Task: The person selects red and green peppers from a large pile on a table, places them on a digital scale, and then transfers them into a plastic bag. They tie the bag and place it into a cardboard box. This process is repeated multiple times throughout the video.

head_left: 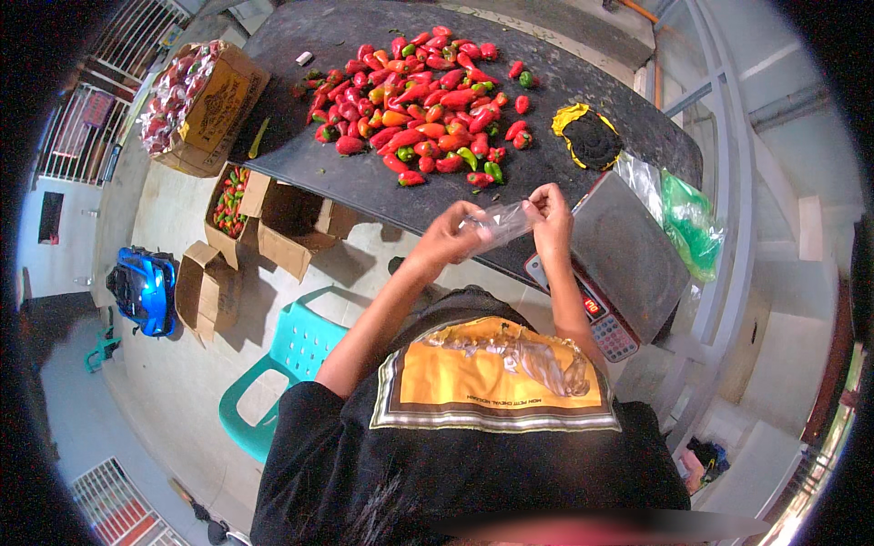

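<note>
Both hands raised above the near edge of the dark table [364, 187], working one thing between them: a small clear plastic bag [499, 223], crumpled, held in the air and off the surface. Left hand [452, 232] closed on the bag's left end, fingers curled round it. Right hand [549, 211] pinching the right end between thumb and fingertips (whether the bag's mouth is open cannot be told — the film is too thin to read).

Beyond the hands, a wide heap of red chilli peppers [423, 105] spread loose on the table, with some green and orange ones mixed in. To its right, a black cloth with a yellow edge [588, 135]. Just beside the right hand, a grey digital weighing scale [628, 255] with a flat platform, red lit display and keypad facing the person. Past the scale, clear and green plastic bags [687, 218] in a loose pile.

Left end of the table: a brown cardboard box [214, 109] topped with bagged red peppers. Below on the floor, open cardboard boxes [273, 223], one showing peppers inside — then a turquoise plastic chair [291, 355] and a blue helmet [146, 287] further left.
</note>
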The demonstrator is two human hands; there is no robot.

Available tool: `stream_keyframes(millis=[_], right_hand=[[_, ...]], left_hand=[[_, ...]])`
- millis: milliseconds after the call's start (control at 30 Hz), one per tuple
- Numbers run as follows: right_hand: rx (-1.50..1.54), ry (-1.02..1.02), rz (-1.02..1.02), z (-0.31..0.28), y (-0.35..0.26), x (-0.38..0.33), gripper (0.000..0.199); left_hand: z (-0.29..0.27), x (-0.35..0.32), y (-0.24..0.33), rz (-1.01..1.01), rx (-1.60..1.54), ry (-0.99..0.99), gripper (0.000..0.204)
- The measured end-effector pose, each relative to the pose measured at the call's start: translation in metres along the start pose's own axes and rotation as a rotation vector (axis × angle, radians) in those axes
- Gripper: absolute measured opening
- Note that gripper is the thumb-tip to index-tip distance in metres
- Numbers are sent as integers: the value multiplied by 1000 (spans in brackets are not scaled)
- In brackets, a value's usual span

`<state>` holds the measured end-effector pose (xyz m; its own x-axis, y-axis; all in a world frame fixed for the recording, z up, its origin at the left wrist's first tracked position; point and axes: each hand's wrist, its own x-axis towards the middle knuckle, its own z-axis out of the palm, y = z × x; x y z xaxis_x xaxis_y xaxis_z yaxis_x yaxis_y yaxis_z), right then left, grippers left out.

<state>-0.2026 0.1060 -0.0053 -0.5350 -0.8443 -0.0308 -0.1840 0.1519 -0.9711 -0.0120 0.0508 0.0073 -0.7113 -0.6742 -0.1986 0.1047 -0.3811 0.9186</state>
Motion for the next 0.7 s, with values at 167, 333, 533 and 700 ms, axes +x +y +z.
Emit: stream_keyframes(millis=[167, 333, 533, 700], right_hand=[[795, -300, 309, 3, -7, -1, 12], [421, -574, 122, 11, -30, -16, 23], [241, -1, -65, 48, 13, 23, 10], [727, -363, 366, 89, -13, 15, 10]], left_hand=[[-17, 4, -25, 18, 232, 34, 14], [-33, 1, 4, -61, -473, 241, 21], [-21, -20, 13, -79, 164, 72, 19], [-90, -10, -17, -73, 64, 234, 20]])
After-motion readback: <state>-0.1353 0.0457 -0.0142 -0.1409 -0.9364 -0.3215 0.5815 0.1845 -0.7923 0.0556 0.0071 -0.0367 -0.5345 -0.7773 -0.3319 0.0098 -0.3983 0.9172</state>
